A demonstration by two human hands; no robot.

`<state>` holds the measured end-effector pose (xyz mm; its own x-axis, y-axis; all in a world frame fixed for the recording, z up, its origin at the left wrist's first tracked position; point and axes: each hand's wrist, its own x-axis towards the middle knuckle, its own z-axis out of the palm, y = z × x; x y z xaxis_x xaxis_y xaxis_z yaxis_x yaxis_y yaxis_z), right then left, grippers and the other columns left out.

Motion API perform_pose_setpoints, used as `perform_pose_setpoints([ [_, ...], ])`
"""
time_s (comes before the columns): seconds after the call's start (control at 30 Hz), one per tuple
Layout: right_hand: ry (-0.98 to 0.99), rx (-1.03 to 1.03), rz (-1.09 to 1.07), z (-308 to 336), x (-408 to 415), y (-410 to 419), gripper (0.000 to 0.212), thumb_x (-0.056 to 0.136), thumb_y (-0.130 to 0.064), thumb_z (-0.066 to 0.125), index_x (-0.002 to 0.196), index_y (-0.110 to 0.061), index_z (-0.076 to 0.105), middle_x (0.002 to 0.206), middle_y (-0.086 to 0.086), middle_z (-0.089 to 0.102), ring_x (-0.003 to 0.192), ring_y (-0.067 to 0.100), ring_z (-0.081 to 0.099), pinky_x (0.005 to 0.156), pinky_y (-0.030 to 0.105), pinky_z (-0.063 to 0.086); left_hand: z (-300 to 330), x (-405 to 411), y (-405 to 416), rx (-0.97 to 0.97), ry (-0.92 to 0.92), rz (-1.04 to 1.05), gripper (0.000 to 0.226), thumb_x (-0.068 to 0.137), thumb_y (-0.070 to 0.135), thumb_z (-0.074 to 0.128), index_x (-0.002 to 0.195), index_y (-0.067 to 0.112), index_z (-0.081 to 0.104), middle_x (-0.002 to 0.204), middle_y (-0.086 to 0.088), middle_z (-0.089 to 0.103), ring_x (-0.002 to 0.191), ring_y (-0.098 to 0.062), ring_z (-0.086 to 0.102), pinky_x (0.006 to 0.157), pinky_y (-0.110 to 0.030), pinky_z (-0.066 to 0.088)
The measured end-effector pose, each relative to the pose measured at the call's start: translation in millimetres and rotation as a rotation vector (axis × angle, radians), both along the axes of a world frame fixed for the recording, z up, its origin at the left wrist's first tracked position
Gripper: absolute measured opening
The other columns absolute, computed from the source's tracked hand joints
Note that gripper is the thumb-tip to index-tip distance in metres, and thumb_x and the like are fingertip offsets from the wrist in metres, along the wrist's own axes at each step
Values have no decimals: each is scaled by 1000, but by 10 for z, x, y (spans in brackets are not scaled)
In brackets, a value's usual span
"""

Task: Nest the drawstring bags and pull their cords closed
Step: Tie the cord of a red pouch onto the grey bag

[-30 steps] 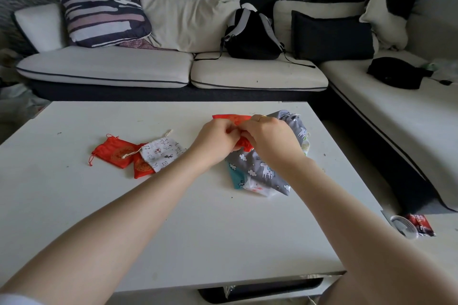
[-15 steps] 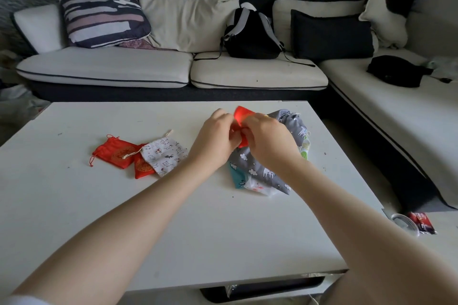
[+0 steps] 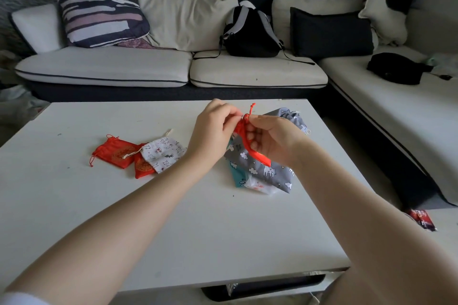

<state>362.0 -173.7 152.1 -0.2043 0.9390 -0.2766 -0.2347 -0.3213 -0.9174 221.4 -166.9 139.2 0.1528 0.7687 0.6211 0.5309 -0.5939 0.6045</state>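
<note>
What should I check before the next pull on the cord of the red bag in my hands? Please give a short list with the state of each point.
1. Red bag held off the table: ok.
2. Right hand grips the bag body: ok.
3. Left hand pinches at the bag's gathered mouth: ok.
4. Red cord end free above the mouth: ok.
5. Mouth fully closed: cannot tell, fingers hide it.
6. Another bag nested inside: cannot tell.
</note>
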Motion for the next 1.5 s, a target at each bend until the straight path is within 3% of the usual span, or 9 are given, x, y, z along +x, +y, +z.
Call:
perform_pose_setpoints([
  [0.23, -27, -28, -76, 1, 17, -16, 23, 94, -10, 49, 71, -10, 56, 56, -1, 53, 44, 8, 48, 45, 18, 38, -18, 37, 10, 12, 39, 18, 11, 79, 15, 68, 76, 4, 67, 80, -3, 58, 66, -19, 57, 64, -35, 50],
  [0.47, 12, -70, -100, 11, 48, -50, 20, 91, -8, 55, 71, -7, 58, 51, -1, 57, 42, 7, 50, 45, 15, 42, -90, 26, 5, 117, 307, 37, 21, 85, 16, 49, 77, -1, 58, 84, -16, 56, 61, -37, 55, 53, -38, 45],
  [0.63, -131, -43, -125, -32, 43, -65, 15, 89, -3, 55, 76, -10, 57, 56, 2, 54, 47, 10, 47, 50, 19, 39, -124, -15, 62, 15, 301, 60, 13, 84, 6, 47, 80, -2, 57, 90, -18, 55, 70, -37, 55, 59, -35, 40],
  [0.8, -153, 47, -240, -108, -18, -57, 32, 85, 12, 48, 69, -14, 39, 52, 6, 48, 49, 16, 41, 51, 23, 31, -250, -51, 114, -156, 352, 194, 10, 85, 6, 48, 82, -1, 54, 91, -17, 52, 75, -38, 53, 60, -31, 27],
  [1.13, -133, 138, -208, -203, 28, -20, 31, 84, 15, 48, 72, -14, 45, 50, 2, 48, 48, 14, 45, 45, 21, 30, -213, -182, 142, -303, 512, 140, 15, 89, 15, 44, 74, 20, 43, 85, -8, 62, 76, -32, 60, 62, -36, 47],
  [1.2, -197, 135, -114, -213, 78, -44, 28, 84, 13, 50, 84, -15, 53, 54, 3, 50, 50, 13, 48, 45, 19, 35, -254, -192, 162, -414, 409, 75, 17, 90, 15, 43, 74, 20, 43, 85, -9, 64, 76, -31, 65, 66, -42, 53],
  [1.3, -378, 65, 100, -246, 198, -57, 32, 85, 6, 56, 99, -23, 60, 60, 5, 58, 53, 13, 52, 55, 22, 43, -305, -72, 142, -710, -79, -149, 23, 96, 13, 42, 74, 19, 44, 82, -10, 62, 65, -17, 68, 63, -35, 58],
  [1.4, -567, 56, 157, -312, 277, -26, 18, 83, -2, 60, 84, -18, 67, 60, 1, 62, 50, 10, 54, 56, 19, 45, -343, 153, 174, -886, -409, -271, 20, 98, 13, 40, 79, 16, 46, 74, -2, 53, 55, -7, 59, 56, -21, 54],
  [1.5, -605, 88, -2, -394, 381, 72, 12, 83, -5, 62, 76, -15, 67, 52, -3, 60, 42, 6, 54, 44, 13, 42, -415, 347, 272, -976, -607, -292, 18, 100, 16, 37, 102, 7, 52, 79, -5, 55, 63, -15, 56, 65, -29, 52],
])
